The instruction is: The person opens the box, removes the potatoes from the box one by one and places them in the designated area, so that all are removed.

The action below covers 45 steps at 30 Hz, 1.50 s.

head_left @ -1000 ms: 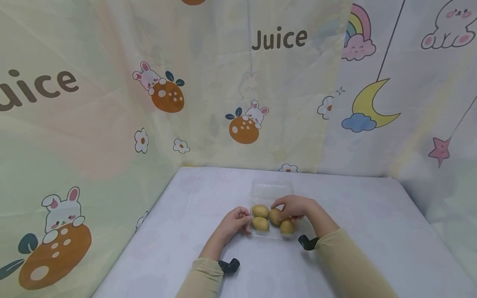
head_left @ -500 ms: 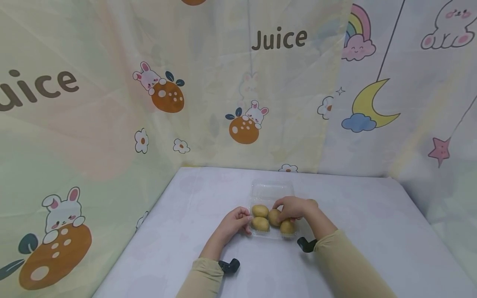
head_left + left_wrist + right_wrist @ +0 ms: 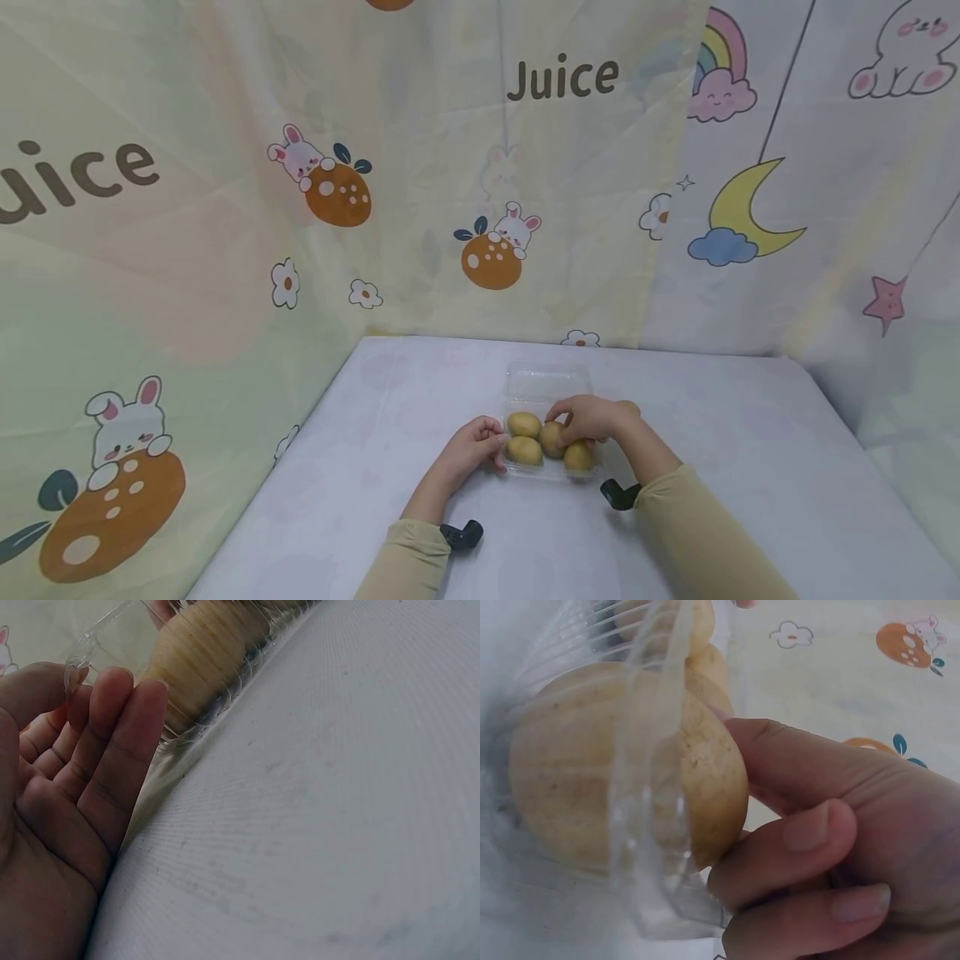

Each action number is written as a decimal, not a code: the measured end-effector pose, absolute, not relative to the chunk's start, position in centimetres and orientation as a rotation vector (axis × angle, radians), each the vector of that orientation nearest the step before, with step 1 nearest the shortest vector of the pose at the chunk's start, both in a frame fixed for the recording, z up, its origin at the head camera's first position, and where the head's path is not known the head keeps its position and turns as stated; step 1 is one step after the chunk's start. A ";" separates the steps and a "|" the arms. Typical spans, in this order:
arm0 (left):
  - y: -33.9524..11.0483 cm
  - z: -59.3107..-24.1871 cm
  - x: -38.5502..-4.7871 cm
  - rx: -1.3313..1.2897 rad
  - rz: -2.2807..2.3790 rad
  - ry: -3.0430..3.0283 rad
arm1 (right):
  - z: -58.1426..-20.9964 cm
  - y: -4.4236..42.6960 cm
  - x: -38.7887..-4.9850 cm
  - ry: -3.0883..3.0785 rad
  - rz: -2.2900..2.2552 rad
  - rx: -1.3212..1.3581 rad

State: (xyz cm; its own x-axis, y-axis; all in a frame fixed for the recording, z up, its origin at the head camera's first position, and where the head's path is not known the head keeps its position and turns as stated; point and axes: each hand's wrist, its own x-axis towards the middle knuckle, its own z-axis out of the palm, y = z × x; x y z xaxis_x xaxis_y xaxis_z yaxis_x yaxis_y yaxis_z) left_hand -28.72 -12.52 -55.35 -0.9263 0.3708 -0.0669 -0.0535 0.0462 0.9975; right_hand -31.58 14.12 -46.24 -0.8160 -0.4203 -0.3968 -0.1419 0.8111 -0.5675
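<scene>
A clear plastic clamshell box [image 3: 551, 473] lies on the table with its lid [image 3: 549, 382] folded back. Several potatoes sit in its base, two of them on the left: a rear potato [image 3: 523, 424] and a front potato [image 3: 524, 451]. At the box's left side, my left hand [image 3: 474, 446] pinches the rim between thumb and fingers. My right hand [image 3: 588, 417] reaches in from the right and grips a middle potato [image 3: 552, 439]. A front-right potato [image 3: 578, 457] lies beneath that hand, close behind the box wall in the right wrist view.
Another potato [image 3: 628, 407] shows partly behind my right wrist, outside the box. The white-covered table [image 3: 720, 433] extends around the box. Printed curtains [image 3: 420, 167] stand at the back and sides. Each wrist carries a black camera [image 3: 462, 536].
My right hand shifts only slightly over the middle potato, which sits a touch further left. A potato behind the right wrist has come into sight. The left hand stays at the rim.
</scene>
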 end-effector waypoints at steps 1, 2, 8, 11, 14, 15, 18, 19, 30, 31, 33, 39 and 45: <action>-12.5 -55.3 -28.7 0.321 1.952 2.022 | -46.3 14.1 -31.6 2.483 -0.721 -0.415; -12.5 -55.3 -28.7 0.320 1.951 2.023 | -46.4 14.2 -31.6 2.491 -0.721 -0.419; -12.5 -55.3 -28.7 0.315 1.945 2.029 | -46.7 14.5 -31.4 2.531 -0.771 -0.417; -12.5 -55.3 -28.7 0.319 1.944 2.030 | -46.7 14.7 -31.1 2.548 -0.819 -0.404; -12.5 -55.3 -28.7 0.326 1.942 2.032 | -46.7 15.0 -31.0 2.552 -0.854 -0.383; -12.5 -55.3 -28.7 0.327 1.942 2.032 | -46.7 15.1 -31.0 2.553 -0.863 -0.378; -12.5 -55.3 -28.7 0.329 1.940 2.032 | -46.5 15.6 -30.8 2.561 -0.887 -0.375; -12.4 -55.3 -28.7 0.327 1.941 2.032 | -46.3 15.8 -30.8 2.560 -0.908 -0.372; -12.4 -55.2 -28.7 0.316 1.926 2.059 | -46.6 18.1 -30.7 2.566 -1.110 -0.344; -12.4 -55.2 -28.6 0.317 1.926 2.057 | -46.7 18.3 -30.7 2.575 -1.117 -0.337; -12.5 -55.2 -28.6 0.315 1.924 2.054 | -46.9 18.7 -30.7 2.587 -1.144 -0.345; -12.5 -55.1 -28.6 0.320 1.931 2.047 | -47.3 20.2 -30.5 2.613 -1.219 -0.376; -12.5 -55.2 -28.6 0.320 1.943 2.031 | -47.7 21.9 -30.2 2.622 -1.255 -0.282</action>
State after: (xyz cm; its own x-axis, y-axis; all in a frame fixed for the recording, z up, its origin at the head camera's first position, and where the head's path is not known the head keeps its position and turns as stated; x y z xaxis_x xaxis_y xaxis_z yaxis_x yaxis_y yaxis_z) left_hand -28.64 -12.48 -55.22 -0.9265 0.3699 -0.0689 -0.0526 0.0541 0.9971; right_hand -30.21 21.87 -47.66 -0.9573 -0.2654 -0.1148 -0.0771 0.6168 -0.7833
